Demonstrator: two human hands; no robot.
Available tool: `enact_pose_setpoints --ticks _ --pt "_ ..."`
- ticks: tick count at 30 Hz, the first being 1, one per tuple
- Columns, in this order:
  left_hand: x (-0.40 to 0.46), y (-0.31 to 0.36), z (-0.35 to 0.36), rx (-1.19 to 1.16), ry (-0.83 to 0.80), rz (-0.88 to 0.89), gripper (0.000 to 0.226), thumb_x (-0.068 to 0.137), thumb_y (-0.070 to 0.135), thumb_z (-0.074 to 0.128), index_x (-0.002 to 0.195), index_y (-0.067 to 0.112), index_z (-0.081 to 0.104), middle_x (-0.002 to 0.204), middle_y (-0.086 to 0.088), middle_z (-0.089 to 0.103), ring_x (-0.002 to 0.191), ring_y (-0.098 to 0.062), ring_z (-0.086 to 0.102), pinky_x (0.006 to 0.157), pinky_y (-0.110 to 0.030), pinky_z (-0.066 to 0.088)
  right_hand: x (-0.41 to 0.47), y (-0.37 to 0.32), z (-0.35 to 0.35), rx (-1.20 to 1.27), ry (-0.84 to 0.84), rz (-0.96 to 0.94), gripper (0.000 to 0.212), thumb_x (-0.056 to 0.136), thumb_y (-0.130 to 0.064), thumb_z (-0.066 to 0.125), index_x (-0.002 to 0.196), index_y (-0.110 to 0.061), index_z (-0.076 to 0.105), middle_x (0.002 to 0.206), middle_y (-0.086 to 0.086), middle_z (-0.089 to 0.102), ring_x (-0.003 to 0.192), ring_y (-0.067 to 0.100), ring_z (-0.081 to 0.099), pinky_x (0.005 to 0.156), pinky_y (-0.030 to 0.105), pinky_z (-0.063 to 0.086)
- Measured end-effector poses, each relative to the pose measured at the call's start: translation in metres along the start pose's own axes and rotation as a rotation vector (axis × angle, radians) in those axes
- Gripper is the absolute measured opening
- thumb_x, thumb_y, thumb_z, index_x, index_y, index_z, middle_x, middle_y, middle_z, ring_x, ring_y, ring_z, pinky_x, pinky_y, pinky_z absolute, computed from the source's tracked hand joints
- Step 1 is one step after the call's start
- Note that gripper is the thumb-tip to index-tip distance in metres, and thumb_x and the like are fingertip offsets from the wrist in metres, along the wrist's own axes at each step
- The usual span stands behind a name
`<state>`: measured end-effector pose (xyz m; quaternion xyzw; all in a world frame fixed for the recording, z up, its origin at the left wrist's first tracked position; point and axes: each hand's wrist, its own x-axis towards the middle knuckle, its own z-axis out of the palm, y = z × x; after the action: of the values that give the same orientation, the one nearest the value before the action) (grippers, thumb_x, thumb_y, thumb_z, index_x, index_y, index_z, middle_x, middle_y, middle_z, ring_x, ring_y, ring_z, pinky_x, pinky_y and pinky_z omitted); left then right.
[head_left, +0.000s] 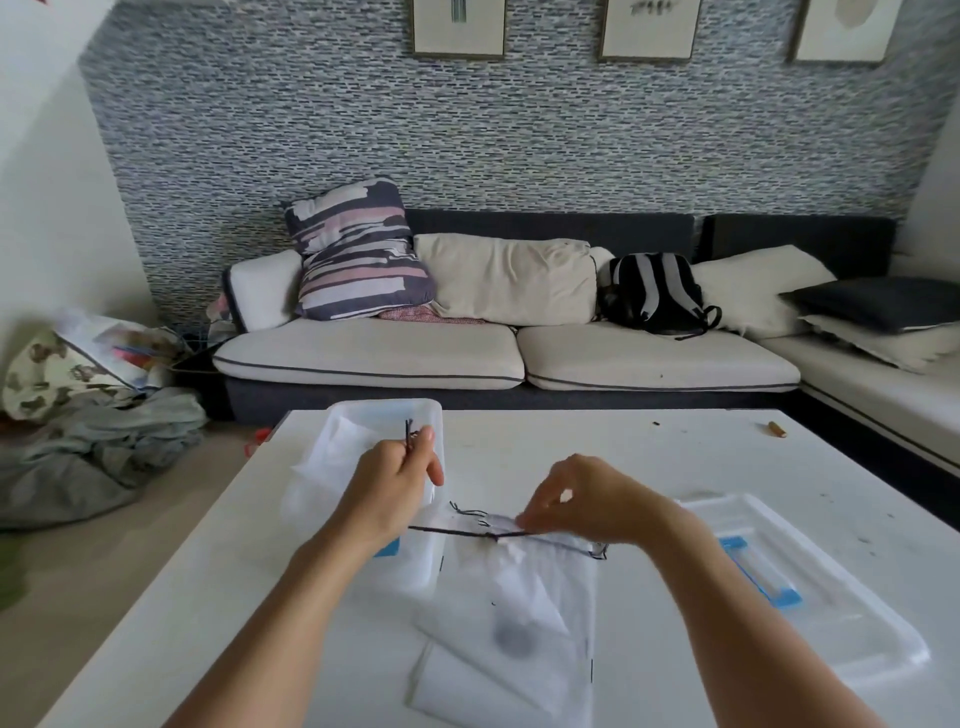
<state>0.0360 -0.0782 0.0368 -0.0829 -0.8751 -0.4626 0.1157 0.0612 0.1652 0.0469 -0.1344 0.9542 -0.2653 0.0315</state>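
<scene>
A white drawstring bag (540, 587) lies flat on the white table (623, 457) in front of me. A dark cord (457, 531) runs through its top edge. My left hand (395, 478) is raised over a clear plastic box and grips the end of the dark cord, whose tip sticks up above my fingers. My right hand (582, 501) pinches the gathered top edge of the bag near its middle. The cord's other end curls out at the bag's right corner (597, 552).
A clear plastic box (415, 410) with blue clips stands at the left under my left hand. Its lid (831, 613) with a blue handle lies at the right. A small brown object (777, 429) lies far right. A sofa with cushions and a backpack stands beyond the table.
</scene>
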Motion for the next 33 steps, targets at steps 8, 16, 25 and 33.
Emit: enact_pose_setpoints --ticks 8,16,25,33 --pt "0.007 -0.003 -0.006 -0.282 -0.006 -0.143 0.046 0.088 0.059 0.058 0.085 0.014 0.063 0.057 0.008 0.036 0.058 -0.020 0.042 0.063 -0.035 0.042 0.004 -0.007 0.017 -0.184 -0.250 0.044 0.034 0.067 -0.062 0.080 0.077 -0.031 0.072 0.079 -0.011 0.069 0.082 0.012 0.065 0.079 0.033 0.053" --pt "-0.014 0.001 -0.005 0.291 -0.323 0.138 0.089 0.055 0.066 0.084 0.125 0.055 0.029 0.120 0.019 0.039 0.109 -0.007 0.053 0.096 -0.034 0.048 0.000 -0.012 0.008 0.067 -0.130 0.038 0.037 0.097 -0.048 0.056 0.069 -0.030 0.072 0.085 -0.004 0.067 0.063 0.002 0.050 0.064 0.016 0.038" --pt "-0.010 -0.002 0.013 0.284 -0.366 0.176 0.037 0.098 0.047 0.053 0.071 0.029 0.069 0.120 0.013 0.048 0.121 -0.012 0.043 0.107 -0.033 0.037 0.003 -0.013 0.010 -0.048 0.063 0.031 0.025 0.095 -0.034 0.051 0.080 -0.023 0.067 0.091 -0.004 0.068 0.084 0.015 0.061 0.081 0.034 0.050" --pt "-0.018 0.019 0.015 -0.325 -0.320 0.185 0.047 0.103 0.032 0.050 0.060 0.020 0.067 0.109 0.010 0.075 0.116 -0.004 0.062 0.110 -0.037 0.038 0.007 -0.018 0.016 0.173 0.133 0.019 0.020 0.096 -0.020 0.057 0.093 -0.008 0.073 0.093 0.006 0.072 0.083 0.013 0.062 0.080 0.027 0.048"
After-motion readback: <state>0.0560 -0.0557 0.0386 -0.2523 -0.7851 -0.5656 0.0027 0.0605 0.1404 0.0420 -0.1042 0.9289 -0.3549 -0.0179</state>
